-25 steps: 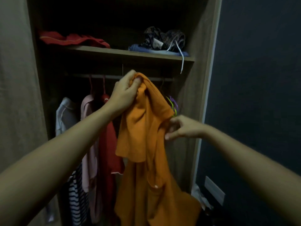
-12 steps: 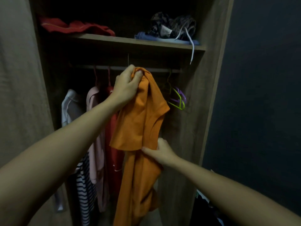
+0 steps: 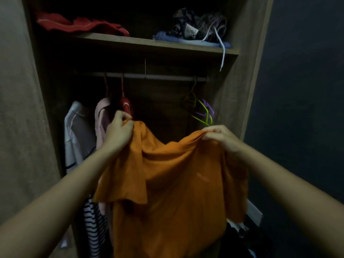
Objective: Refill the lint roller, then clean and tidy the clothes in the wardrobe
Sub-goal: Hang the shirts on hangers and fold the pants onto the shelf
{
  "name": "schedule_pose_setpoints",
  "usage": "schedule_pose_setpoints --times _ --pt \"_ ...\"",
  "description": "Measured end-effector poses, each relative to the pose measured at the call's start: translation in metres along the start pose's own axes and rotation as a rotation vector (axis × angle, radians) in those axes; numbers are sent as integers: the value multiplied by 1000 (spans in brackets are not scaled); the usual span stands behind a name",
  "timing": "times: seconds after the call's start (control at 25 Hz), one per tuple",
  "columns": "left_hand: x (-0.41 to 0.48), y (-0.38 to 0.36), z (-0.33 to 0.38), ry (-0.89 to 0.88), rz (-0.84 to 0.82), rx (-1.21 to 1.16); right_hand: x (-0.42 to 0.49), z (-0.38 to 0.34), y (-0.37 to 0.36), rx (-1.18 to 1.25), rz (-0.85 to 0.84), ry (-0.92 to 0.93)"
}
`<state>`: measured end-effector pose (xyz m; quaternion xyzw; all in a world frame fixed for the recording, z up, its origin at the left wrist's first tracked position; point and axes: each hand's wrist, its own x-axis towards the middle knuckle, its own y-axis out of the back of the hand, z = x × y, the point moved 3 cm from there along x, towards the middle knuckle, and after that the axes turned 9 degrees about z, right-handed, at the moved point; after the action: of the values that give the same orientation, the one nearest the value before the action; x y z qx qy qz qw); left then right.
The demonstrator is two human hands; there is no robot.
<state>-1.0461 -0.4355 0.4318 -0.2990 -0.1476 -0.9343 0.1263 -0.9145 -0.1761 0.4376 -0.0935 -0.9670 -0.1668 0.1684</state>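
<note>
Tidying clothes: your left hand (image 3: 119,132) and right hand (image 3: 220,138) pinch the orange shirt (image 3: 176,183) open; next, probably reach the empty hangers (image 3: 206,109).

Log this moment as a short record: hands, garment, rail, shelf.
left hand: grips one top corner of the orange shirt
right hand: pinches the shirt's other top edge
shirt: spread between both hands, no hanger visible in it
rail: hung clothes at left, empty hangers at right
shelf: red garment, dark bundle
</note>
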Motion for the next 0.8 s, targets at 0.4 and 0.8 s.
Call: schedule_pose_setpoints --times 0.4,0.8 --pt "-87 -63 12 -170 -657 -362 25 -21 -24 -504 -131 238" --pt "-125 -112 -26 -136 -838 -168 26 3 28 -494 45 180"
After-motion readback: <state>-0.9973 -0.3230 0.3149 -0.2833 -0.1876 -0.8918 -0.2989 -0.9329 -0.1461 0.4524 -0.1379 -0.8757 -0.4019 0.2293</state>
